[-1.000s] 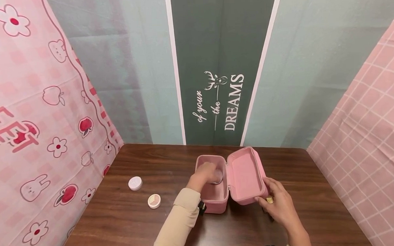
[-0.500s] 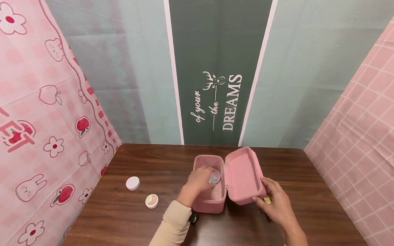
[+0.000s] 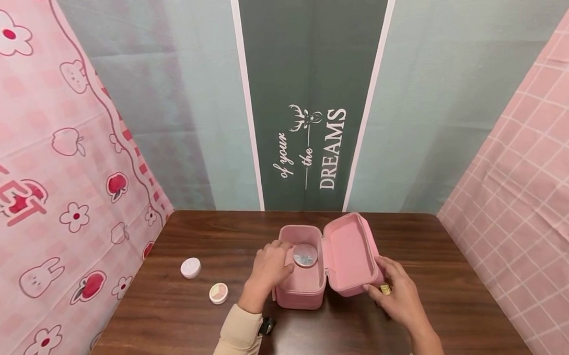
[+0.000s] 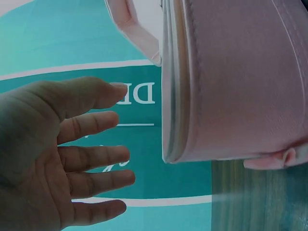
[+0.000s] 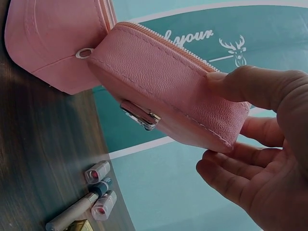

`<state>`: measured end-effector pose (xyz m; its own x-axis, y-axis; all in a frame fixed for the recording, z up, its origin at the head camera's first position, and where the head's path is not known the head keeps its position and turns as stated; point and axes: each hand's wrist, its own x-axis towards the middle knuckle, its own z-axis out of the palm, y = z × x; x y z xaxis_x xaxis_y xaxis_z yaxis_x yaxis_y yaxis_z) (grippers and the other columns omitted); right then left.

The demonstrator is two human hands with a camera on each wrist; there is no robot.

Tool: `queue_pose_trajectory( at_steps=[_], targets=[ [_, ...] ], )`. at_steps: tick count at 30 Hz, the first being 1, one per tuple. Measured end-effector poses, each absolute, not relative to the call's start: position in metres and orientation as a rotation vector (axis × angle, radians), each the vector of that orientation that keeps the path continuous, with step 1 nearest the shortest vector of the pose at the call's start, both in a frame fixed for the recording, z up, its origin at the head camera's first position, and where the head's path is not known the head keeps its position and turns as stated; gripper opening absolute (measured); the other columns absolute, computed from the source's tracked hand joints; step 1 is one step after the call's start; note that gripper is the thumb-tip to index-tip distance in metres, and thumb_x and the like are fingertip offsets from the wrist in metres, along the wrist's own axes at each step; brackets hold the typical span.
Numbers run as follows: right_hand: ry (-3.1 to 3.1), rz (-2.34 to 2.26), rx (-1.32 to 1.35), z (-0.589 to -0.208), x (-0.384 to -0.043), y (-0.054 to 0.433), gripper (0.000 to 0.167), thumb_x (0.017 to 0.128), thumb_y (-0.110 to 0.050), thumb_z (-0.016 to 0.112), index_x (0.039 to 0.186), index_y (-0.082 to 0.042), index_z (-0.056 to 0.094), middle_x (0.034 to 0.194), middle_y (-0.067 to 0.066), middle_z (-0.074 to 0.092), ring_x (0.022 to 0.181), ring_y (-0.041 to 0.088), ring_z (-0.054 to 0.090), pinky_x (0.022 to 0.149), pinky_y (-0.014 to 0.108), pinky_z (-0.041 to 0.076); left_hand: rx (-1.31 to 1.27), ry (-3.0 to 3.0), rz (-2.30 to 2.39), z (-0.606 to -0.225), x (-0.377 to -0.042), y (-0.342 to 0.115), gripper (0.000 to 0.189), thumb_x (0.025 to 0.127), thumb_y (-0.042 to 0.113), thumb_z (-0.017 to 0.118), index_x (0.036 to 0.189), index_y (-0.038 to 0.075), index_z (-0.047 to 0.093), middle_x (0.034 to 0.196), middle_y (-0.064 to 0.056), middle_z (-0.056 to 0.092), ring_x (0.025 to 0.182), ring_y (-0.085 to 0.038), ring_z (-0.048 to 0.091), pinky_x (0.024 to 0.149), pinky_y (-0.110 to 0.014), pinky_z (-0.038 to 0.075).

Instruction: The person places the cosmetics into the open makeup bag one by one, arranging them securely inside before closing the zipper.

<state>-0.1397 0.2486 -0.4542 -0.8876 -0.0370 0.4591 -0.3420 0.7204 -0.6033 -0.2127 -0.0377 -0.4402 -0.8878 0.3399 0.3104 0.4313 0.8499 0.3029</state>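
The pink zip-up case [image 3: 300,301] sat on the tabletop [image 3: 153,318] with its lid [image 3: 350,256] flipped out to the right, and a round silvery-topped compact [image 3: 305,255] was inside the case. The left hand [image 3: 270,264] was empty, fingers spread wide, right around the case's left rim. The right hand [image 3: 401,288] had the lid pinched by its outer end. Left of the case: a white round compact [image 3: 191,268] plus a three-shade palette [image 3: 218,293]. Right of it: two clear-cased lipsticks [image 5: 104,206] and a slim tube [image 5: 72,211].
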Motion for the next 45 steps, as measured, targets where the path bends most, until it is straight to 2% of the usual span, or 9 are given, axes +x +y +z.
queue_pose_trajectory(
  at_steps=[5,9,15,20,30,37,45],
  targets=[
    [-2.518,0.981,0.242,-0.456,-0.141,0.246,0.066,0.065,-0.002,0.081,0.123,0.007,0.052,0.121,0.021,0.051,0.085,0.026,0.06,0.071,0.043,0.051,-0.56,-2.756,-0.539,-0.445,-0.21,-0.047,0.038,0.072,0.022,0.075,0.106,0.007,0.066,0.103,-0.014,0.062,0.088,-0.033,0.059,0.071,-0.048,0.046],
    [-2.523,1.016,0.21,-0.456,-0.14,0.245,0.065,0.066,0.0,0.079,0.124,0.008,0.051,0.124,0.022,0.049,0.087,0.028,0.06,0.073,0.043,0.051,-0.523,-2.746,-0.55,-0.448,-0.207,-0.054,0.037,0.072,0.021,0.074,0.105,0.005,0.067,0.103,-0.014,0.062,0.09,-0.033,0.059,0.072,-0.049,0.045],
    [-2.482,1.034,0.2,-0.458,-0.14,0.242,0.064,0.065,0.002,0.079,0.123,0.008,0.052,0.124,0.021,0.05,0.084,0.026,0.06,0.071,0.041,0.052,-0.504,-2.723,-0.569,-0.451,-0.203,-0.068,0.035,0.074,0.023,0.072,0.105,0.008,0.068,0.104,-0.014,0.062,0.092,-0.033,0.059,0.072,-0.051,0.045],
    [-2.476,1.027,0.196,-0.46,-0.142,0.241,0.064,0.065,0.002,0.079,0.123,0.008,0.052,0.124,0.02,0.051,0.083,0.023,0.06,0.071,0.038,0.052,-0.515,-2.707,-0.56,-0.454,-0.2,-0.077,0.037,0.072,0.026,0.074,0.104,0.009,0.067,0.105,-0.015,0.062,0.094,-0.034,0.059,0.075,-0.053,0.045],
    [-2.454,1.043,0.216,-0.459,-0.14,0.241,0.064,0.065,0.002,0.08,0.123,0.008,0.053,0.124,0.021,0.051,0.084,0.026,0.061,0.071,0.043,0.051,-0.516,-2.71,-0.54,-0.461,-0.196,-0.089,0.043,0.07,0.03,0.077,0.107,0.009,0.066,0.109,-0.016,0.06,0.098,-0.035,0.057,0.078,-0.053,0.044],
    [-2.457,1.029,0.211,-0.458,-0.14,0.242,0.064,0.065,0.002,0.08,0.122,0.007,0.053,0.123,0.02,0.052,0.084,0.025,0.06,0.071,0.04,0.052,-0.503,-2.716,-0.565,-0.47,-0.195,-0.1,0.048,0.069,0.033,0.078,0.108,0.009,0.065,0.11,-0.017,0.06,0.1,-0.034,0.056,0.077,-0.053,0.043],
    [-2.455,1.036,0.218,-0.46,-0.141,0.242,0.064,0.065,0.003,0.08,0.123,0.008,0.053,0.123,0.022,0.051,0.084,0.028,0.061,0.072,0.041,0.051,-0.497,-2.724,-0.592,-0.486,-0.191,-0.114,0.051,0.067,0.034,0.079,0.109,0.009,0.065,0.113,-0.017,0.059,0.103,-0.033,0.056,0.077,-0.054,0.044]
  ],
)
